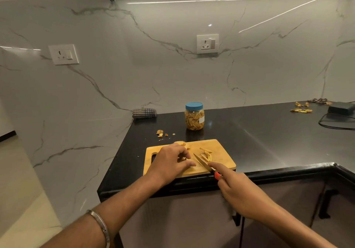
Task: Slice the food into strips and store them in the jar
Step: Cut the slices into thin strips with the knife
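1. Food point(182, 143) is mostly hidden under the curled left hand point(171, 161) on the wooden board point(224, 160) at the counter's front edge.
2. Knife point(204, 164) is gripped by the right hand point(238, 190), beside cut strips point(206, 154).
3. Jar point(194, 116), blue-lidded, stands behind the board.

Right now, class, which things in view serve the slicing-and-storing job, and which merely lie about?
For the job: knife, board, food, strips, jar, left hand, right hand.

Lying about: cloth, sockets, black box, cable.
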